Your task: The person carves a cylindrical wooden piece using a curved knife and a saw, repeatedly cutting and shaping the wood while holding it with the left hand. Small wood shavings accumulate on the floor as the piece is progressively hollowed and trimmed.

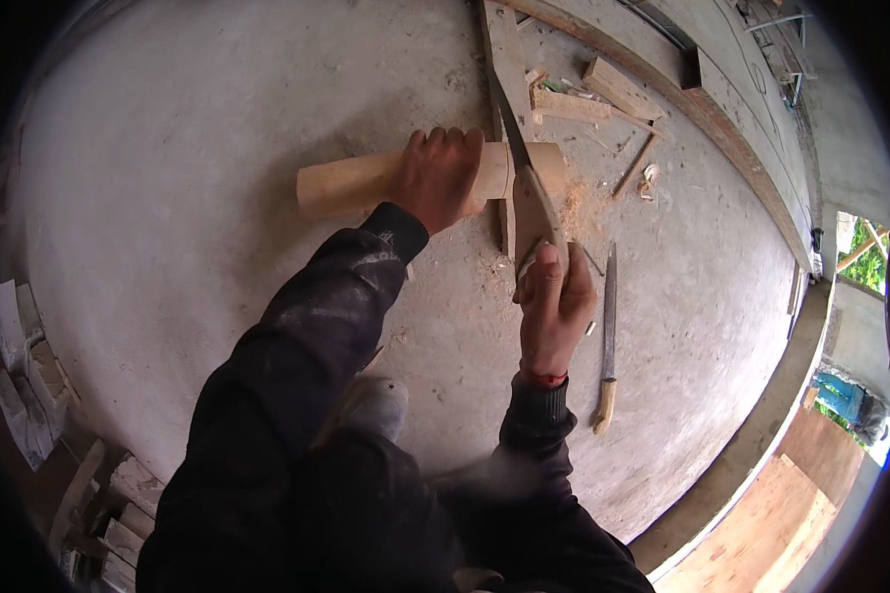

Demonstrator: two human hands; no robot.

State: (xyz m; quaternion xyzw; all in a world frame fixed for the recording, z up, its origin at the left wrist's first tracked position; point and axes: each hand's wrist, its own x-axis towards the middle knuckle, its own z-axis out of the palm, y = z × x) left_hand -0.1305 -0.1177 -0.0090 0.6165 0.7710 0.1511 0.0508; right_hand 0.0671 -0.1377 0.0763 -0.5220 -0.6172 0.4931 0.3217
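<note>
A pale wooden cylinder (351, 186) lies roughly level across the upper middle of the frame, over a long narrow board (505, 44) that runs down from the top edge. The left hand (435, 178) clasps the cylinder from above, its fingers curled over the far side. A handsaw (537, 210) crosses the cylinder near its right end, dark blade pointing to the top of the frame and wooden handle toward the bottom. The right hand (559, 304), just right of the frame's centre, is wrapped around that handle with the thumb along it; a red band (544, 378) circles its wrist.

Sawdust (578, 212) is scattered beside the cylinder's right end. Farther up and right lie wood offcuts (623, 89) and a thin stick (635, 166). Right of the right hand, a long narrow tool (609, 331) with a wooden handle rests on the grey floor (168, 247). Stacked pieces (30, 381) stand at the left edge, and a plywood sheet (761, 524) shows at the lower right.
</note>
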